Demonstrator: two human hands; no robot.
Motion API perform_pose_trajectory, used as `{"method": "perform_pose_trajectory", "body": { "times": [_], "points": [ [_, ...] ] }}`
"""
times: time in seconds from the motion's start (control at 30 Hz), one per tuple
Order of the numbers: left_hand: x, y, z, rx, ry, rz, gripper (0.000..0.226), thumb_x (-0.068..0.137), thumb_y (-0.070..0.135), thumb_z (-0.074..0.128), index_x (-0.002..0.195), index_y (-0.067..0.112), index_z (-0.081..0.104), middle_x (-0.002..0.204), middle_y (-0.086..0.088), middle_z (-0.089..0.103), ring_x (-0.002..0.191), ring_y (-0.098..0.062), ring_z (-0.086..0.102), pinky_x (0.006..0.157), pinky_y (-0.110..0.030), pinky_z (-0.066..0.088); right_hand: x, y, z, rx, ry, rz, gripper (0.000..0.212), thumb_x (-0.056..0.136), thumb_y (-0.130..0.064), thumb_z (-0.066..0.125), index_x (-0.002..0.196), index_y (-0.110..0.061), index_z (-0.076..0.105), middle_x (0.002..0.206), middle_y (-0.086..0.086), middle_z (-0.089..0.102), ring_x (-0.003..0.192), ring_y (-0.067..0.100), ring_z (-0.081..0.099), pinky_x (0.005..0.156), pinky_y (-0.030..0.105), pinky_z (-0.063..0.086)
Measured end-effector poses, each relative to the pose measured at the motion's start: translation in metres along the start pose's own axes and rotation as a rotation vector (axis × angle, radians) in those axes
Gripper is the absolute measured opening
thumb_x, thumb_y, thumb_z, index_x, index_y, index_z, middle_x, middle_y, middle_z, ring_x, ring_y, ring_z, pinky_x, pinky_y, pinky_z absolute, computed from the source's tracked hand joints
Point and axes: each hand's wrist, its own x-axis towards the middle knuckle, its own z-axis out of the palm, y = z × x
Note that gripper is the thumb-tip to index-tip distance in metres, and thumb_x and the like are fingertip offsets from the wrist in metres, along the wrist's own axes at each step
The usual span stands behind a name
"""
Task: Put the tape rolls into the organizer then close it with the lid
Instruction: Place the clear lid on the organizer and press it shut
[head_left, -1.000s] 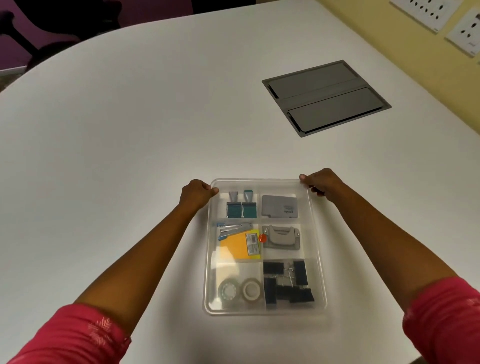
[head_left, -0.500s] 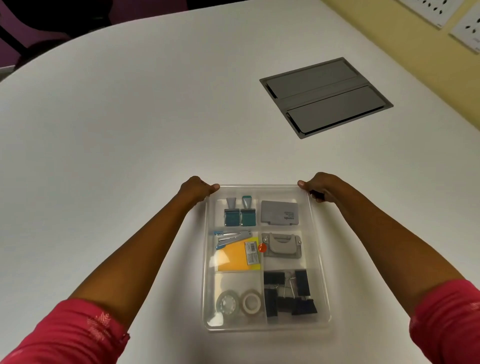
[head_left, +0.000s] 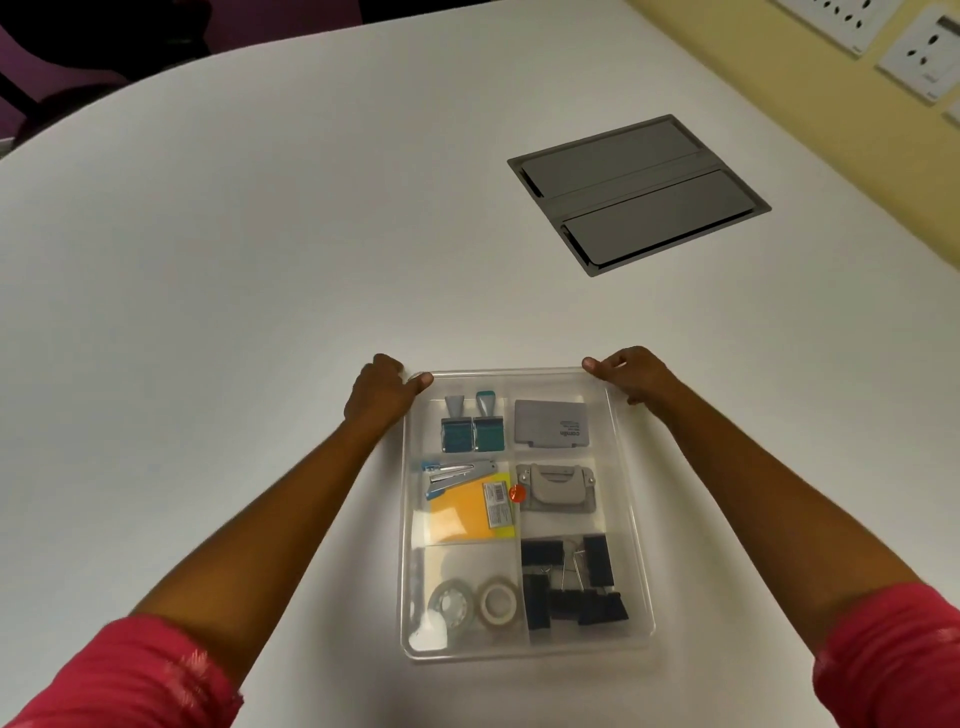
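Both hands on the far corners of the organizer (head_left: 636, 525), on the white table (head_left: 260, 260). Left hand (head_left: 382, 392) curled at the far-left corner, thumb on top of the rim, fingers down the outside: clamped on that corner. Right hand (head_left: 631, 374) same on the far-right corner, thumb along the far rim.

Clear lid (head_left: 511, 375) looks seated over the organizer; can't tell if it's fully pressed down.

Tape rolls (head_left: 474, 603): two, side by side, touching, lying flat in the compartment nearest the body on the left-hand side, well back from both hands.

Other compartments:
- just behind the left thumb: two stamps (head_left: 471, 428)
- just behind the right hand: grey pad (head_left: 551, 423)
- middle row: stapler (head_left: 454, 473) over yellow notes (head_left: 462, 512), grey punch (head_left: 556, 488) to the right
- next to the tape, right-hand side: black clips (head_left: 569, 582)

Grey hatch (head_left: 639, 192) in the table, well beyond the right hand.
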Motion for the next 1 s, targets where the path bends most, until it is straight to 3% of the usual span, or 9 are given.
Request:
{"method": "perform_pose_trajectory", "body": {
  "times": [0.07,0.13,0.27,0.37,0.53,0.7,0.83,1.0],
  "points": [
    [-0.025,-0.009,0.012,-0.011,0.183,0.102,0.063,0.088,0.048,0.054,0.138,0.010,0.041,0.142,-0.010,0.046,0.130,-0.029,0.047,0.105,-0.045,0.040,-0.016,0.014,0.009,-0.006,0.193,-0.154,0.043,0.090,-0.040,0.061,0.104,0.001,0.062,0.109,0.016,0.063,0.105,0.031,0.058,0.093,0.040,0.044],
    [-0.053,-0.021,0.024,0.017,0.291,0.237,0.068,0.091,0.052,0.046,0.147,0.016,0.030,0.156,-0.006,0.032,0.142,-0.027,0.035,0.113,-0.042,0.031,-0.040,0.031,0.021,0.036,0.336,-0.262,0.043,0.092,-0.037,0.057,0.121,-0.005,0.057,0.127,0.016,0.056,0.121,0.030,0.049,0.102,0.037,0.038],
    [-0.104,-0.051,0.052,0.142,0.294,0.340,0.072,0.091,0.059,0.027,0.152,0.023,0.013,0.162,0.002,0.012,0.150,-0.021,0.011,0.118,-0.039,0.001,-0.093,0.075,0.058,-0.142,0.405,-0.421,0.062,0.094,-0.046,0.039,0.146,-0.011,0.030,0.152,0.011,0.035,0.142,0.026,0.028,0.114,0.037,0.023],
    [-0.125,-0.068,0.071,0.321,0.308,0.353,0.075,0.089,0.065,0.010,0.152,0.026,-0.001,0.161,0.006,-0.005,0.150,-0.017,-0.006,0.118,-0.040,-0.021,-0.115,0.099,0.081,-0.264,0.364,-0.446,0.071,0.092,-0.050,0.033,0.150,-0.016,0.012,0.160,0.006,0.017,0.148,0.023,0.010,0.119,0.039,0.007],
    [-0.126,-0.073,0.085,0.490,0.313,0.328,0.073,0.092,0.059,0.013,0.152,0.020,0.002,0.162,-0.002,0.007,0.150,-0.023,0.001,0.118,-0.050,-0.016,-0.118,0.108,0.092,-0.373,0.365,-0.415,0.071,0.094,-0.054,0.028,0.150,-0.017,0.003,0.161,0.006,0.007,0.148,0.023,-0.002,0.122,0.049,0.004],
    [-0.121,-0.075,0.091,0.495,0.321,0.321,0.071,0.093,0.056,0.019,0.152,0.017,0.012,0.161,-0.005,0.015,0.149,-0.024,0.006,0.118,-0.051,-0.012,-0.116,0.106,0.092,-0.430,0.392,-0.418,0.086,0.086,-0.071,-0.001,0.150,-0.015,0.009,0.161,0.008,0.011,0.148,0.029,0.001,0.119,0.051,0.000],
    [-0.118,-0.076,0.095,0.442,0.300,0.313,0.069,0.092,0.057,0.015,0.150,0.022,0.001,0.162,-0.002,0.009,0.150,-0.021,0.000,0.119,-0.051,-0.015,-0.113,0.109,0.095,-0.420,0.393,-0.427,0.087,0.086,-0.071,-0.002,0.150,-0.015,0.010,0.160,0.008,0.012,0.148,0.029,0.003,0.120,0.054,0.004],
    [-0.122,-0.080,0.090,0.349,0.256,0.333,0.077,0.088,0.065,0.007,0.151,0.021,0.005,0.162,-0.001,0.006,0.150,-0.022,0.003,0.120,-0.048,-0.007,-0.112,0.112,0.104,-0.408,0.379,-0.426,0.083,0.087,-0.069,0.002,0.151,-0.015,0.009,0.161,0.006,0.011,0.148,0.028,0.002,0.119,0.050,0.001]
  ]
}}
